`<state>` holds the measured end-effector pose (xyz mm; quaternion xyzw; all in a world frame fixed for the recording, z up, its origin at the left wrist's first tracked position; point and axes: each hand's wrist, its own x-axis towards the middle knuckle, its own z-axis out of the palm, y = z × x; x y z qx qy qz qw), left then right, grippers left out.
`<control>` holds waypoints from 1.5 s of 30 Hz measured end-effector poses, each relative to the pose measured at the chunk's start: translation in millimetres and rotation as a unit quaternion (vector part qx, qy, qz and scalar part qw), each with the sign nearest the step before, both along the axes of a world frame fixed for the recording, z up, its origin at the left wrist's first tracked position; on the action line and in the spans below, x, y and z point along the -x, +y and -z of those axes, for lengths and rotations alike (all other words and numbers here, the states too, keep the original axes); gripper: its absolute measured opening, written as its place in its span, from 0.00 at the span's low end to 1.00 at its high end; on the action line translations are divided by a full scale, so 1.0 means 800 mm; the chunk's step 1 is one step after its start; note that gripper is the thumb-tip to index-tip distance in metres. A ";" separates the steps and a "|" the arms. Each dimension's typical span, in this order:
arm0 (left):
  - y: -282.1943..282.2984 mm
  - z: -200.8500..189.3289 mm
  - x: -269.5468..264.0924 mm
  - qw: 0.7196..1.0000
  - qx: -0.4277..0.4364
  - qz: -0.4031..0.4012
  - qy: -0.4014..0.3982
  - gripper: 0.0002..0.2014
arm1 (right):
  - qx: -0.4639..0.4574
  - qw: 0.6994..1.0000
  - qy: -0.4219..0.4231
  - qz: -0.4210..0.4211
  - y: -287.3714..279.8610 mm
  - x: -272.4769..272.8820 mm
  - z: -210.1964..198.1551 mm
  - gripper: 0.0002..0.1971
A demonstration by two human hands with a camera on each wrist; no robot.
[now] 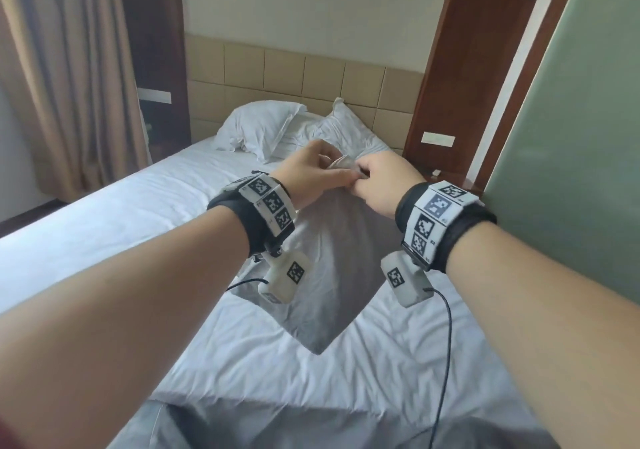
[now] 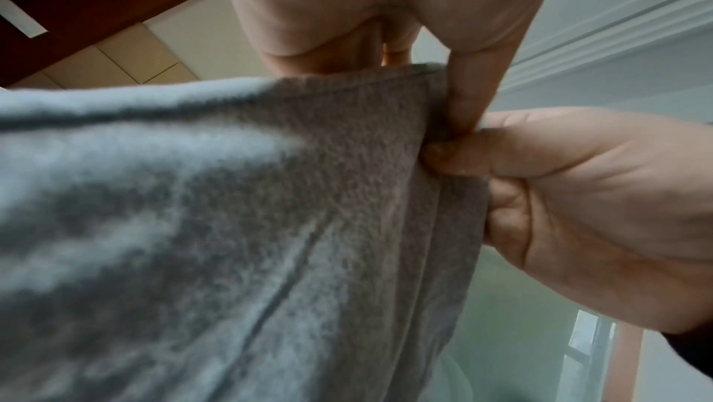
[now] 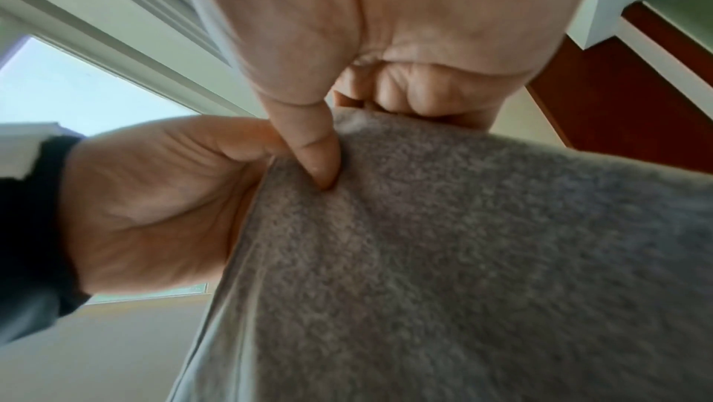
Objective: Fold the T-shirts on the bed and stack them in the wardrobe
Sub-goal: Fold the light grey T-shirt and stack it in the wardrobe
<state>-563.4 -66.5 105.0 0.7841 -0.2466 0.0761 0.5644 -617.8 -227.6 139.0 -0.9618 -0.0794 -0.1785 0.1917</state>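
Above the white bed (image 1: 138,213), both hands meet at the top edge of a grey T-shirt (image 1: 329,275), which hangs from them in the air with its lowest corner just over the sheet. The left hand (image 1: 311,175) has its thumb and fingers curled round the upper hem; the left wrist view shows its thumb (image 2: 468,97) pressed down the side of the folded fabric. The right hand (image 1: 381,185) pinches the same edge right beside it, knuckles touching the left hand's fingertips, and the right wrist view shows its thumb (image 3: 312,146) digging into the cloth while the other fingers curl behind.

A second grey garment (image 1: 311,428) lies flat on the bed at the near edge, below the hanging one. Two white pillows (image 1: 263,126) sit crumpled against the tan padded headboard (image 1: 311,74). Beige curtains (image 1: 69,85) hang on the left, and a pale green panel (image 1: 571,171) stands on the right.

Each wrist carries a black band with white blocks printed in black-and-white square codes (image 1: 273,206); the small lettering beside the codes on the right band is too small to read with certainty. A black cable (image 1: 446,327) trails from the right wrist unit across the sheet.
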 end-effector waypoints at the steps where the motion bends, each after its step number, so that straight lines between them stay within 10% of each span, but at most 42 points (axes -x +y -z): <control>1: 0.000 0.000 0.007 0.999 0.017 0.023 0.026 0.31 | -0.002 1.000 -0.010 0.004 -0.003 0.008 -0.002 0.11; 8: 0.019 0.037 0.034 0.929 -0.369 0.006 0.028 0.24 | -0.120 0.987 -0.090 0.050 -0.041 0.056 -0.019 0.15; 16: 0.034 0.064 0.070 0.873 -0.486 -0.009 0.035 0.25 | -0.138 0.981 -0.093 0.097 -0.084 0.086 -0.013 0.17; 24: 0.060 0.070 0.079 0.838 -0.536 0.023 0.099 0.17 | -0.158 0.972 -0.008 0.172 -0.139 0.091 0.046 0.13; 30: 0.084 0.082 0.043 0.900 -0.349 0.039 0.258 0.07 | -0.239 0.949 0.073 0.193 -0.183 0.062 0.115 0.17; 37: 0.093 0.140 -0.005 0.891 -0.300 0.039 0.339 0.07 | -0.369 0.895 0.179 0.177 -0.217 0.001 0.277 0.23; 45: 0.085 0.219 -0.097 0.878 -0.310 -0.018 0.365 0.07 | -0.400 0.863 0.240 0.196 -0.201 -0.056 0.318 0.06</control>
